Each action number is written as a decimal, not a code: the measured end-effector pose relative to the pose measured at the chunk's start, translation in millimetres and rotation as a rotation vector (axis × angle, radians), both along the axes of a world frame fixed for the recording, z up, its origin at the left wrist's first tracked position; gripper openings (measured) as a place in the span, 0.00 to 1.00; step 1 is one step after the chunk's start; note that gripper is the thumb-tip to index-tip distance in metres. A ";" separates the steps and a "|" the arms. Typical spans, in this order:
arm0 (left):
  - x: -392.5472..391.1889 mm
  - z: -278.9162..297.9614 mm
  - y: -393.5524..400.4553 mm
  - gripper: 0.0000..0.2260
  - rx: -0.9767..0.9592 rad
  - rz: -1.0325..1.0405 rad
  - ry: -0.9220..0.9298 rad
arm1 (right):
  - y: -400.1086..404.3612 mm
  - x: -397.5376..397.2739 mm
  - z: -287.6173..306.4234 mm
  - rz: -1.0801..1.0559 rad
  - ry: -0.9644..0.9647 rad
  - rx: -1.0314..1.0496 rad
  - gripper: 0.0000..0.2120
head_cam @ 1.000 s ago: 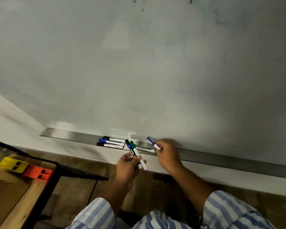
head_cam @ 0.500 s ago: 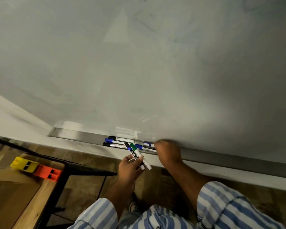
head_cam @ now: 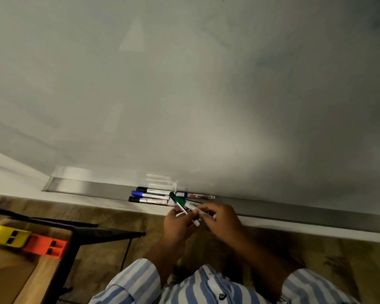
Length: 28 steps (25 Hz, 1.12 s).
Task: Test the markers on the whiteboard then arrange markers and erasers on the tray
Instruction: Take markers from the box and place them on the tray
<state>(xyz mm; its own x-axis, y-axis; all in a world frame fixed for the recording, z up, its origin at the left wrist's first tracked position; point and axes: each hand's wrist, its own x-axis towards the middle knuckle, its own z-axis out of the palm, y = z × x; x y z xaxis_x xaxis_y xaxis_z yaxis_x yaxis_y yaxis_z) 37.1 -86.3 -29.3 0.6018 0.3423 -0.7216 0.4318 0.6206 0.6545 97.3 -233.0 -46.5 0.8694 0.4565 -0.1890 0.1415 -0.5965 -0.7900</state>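
Markers in the hands overlap, so their count is hard to make out; a green-capped marker (head_cam: 181,201) and a black-capped marker (head_cam: 177,202) show clearly, white barrels blurred below them. Left hand (head_cam: 177,223) has its fingers curled round the lower barrels, just below centre frame. Right hand (head_cam: 221,218) meets it from the right, fingertips pinching a white barrel end; which marker that is, cannot tell. Both hands sit just in front of the tray (head_cam: 294,210), a grey strip under the whiteboard (head_cam: 184,95). Three capped markers (head_cam: 150,195) lie side by side in the tray, left of the hands; a fourth marker (head_cam: 198,196) lies directly behind the hands. Lower left: wooden surface (head_cam: 42,273), cut off, carrying a yellow block (head_cam: 8,234) touching an orange block (head_cam: 45,246). Striped sleeves along bottom edge.
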 end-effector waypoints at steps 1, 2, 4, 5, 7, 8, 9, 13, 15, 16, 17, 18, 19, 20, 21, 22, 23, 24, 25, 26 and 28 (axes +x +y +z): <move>-0.4 -0.8 -0.1 0.16 -0.003 -0.011 -0.016 | -6.0 1.7 -1.4 -0.049 -0.014 -0.020 0.14; -1.3 -3.8 1.5 0.16 0.002 -0.018 -0.028 | -14.0 3.8 -3.2 -0.103 -0.039 -0.047 0.14; -3.6 -9.1 6.6 0.13 0.037 -0.044 -0.028 | -37.1 7.5 -8.2 -0.212 -0.127 -0.120 0.13; -5.6 -11.2 9.9 0.12 0.077 -0.067 -0.016 | -50.0 8.0 -10.8 -0.255 -0.184 -0.163 0.13; -10.0 -19.9 18.0 0.11 0.242 -0.151 0.031 | -75.1 6.6 -16.0 -0.319 -0.296 -0.230 0.12; -13.9 -24.4 22.5 0.12 0.330 -0.201 0.050 | -85.3 5.3 -18.3 -0.343 -0.334 -0.245 0.12; -18.3 -27.8 26.8 0.13 0.403 -0.242 0.051 | -93.1 4.4 -20.1 -0.367 -0.359 -0.254 0.11; -30.2 -26.9 45.5 0.12 0.780 -0.510 0.002 | -105.5 3.3 -33.4 -0.364 -0.387 -0.336 0.10; -27.8 -25.1 56.1 0.14 1.013 -0.675 -0.042 | -101.6 5.3 -36.2 -0.318 -0.395 -0.375 0.11; -24.4 -24.6 61.4 0.15 1.120 -0.731 -0.069 | -98.8 7.4 -36.4 -0.283 -0.402 -0.389 0.12; -20.7 -26.0 67.7 0.16 1.227 -0.785 -0.089 | -95.4 9.7 -35.6 -0.251 -0.406 -0.402 0.12; -16.9 -25.3 73.2 0.17 1.326 -0.838 -0.104 | -92.0 11.8 -34.1 -0.235 -0.395 -0.411 0.14; -12.7 -24.4 78.3 0.17 1.414 -0.894 -0.112 | -88.7 13.0 -31.6 -0.239 -0.363 -0.411 0.15; -8.3 -22.9 82.4 0.17 1.491 -0.946 -0.122 | -85.5 12.9 -28.9 -0.254 -0.322 -0.401 0.16; -3.9 -20.1 85.1 0.18 1.553 -0.988 -0.137 | -82.2 11.9 -25.7 -0.263 -0.283 -0.374 0.16; 0.4 -17.5 85.6 0.18 1.598 -1.020 -0.158 | -78.0 10.3 -21.9 -0.256 -0.248 -0.322 0.15; 3.9 -14.9 83.9 0.18 1.616 -1.033 -0.187 | -72.2 8.1 -16.5 -0.229 -0.208 -0.249 0.15; 6.3 -13.0 79.6 0.17 1.594 -1.030 -0.213 | -64.6 5.9 -10.6 -0.185 -0.147 -0.171 0.15; 7.9 -11.9 73.2 0.16 1.527 -1.002 -0.231 | -55.3 3.4 -3.5 -0.135 -0.065 -0.100 0.16; 8.4 -11.5 64.7 0.15 1.412 -0.951 -0.224 | -45.0 0.2 3.2 -0.093 0.023 -0.046 0.17; 7.9 -9.2 44.0 0.12 1.063 -0.808 -0.158 | -26.7 -7.3 12.1 -0.057 0.155 0.017 0.20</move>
<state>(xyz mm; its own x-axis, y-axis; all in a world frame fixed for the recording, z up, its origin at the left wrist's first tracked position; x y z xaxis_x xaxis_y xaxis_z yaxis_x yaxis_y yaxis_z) 45.0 -42.3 -38.5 0.9511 0.2014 -0.2341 0.3088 -0.6068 0.7325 90.0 -259.7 -34.4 0.8550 0.4114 -0.3158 -0.0166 -0.5868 -0.8095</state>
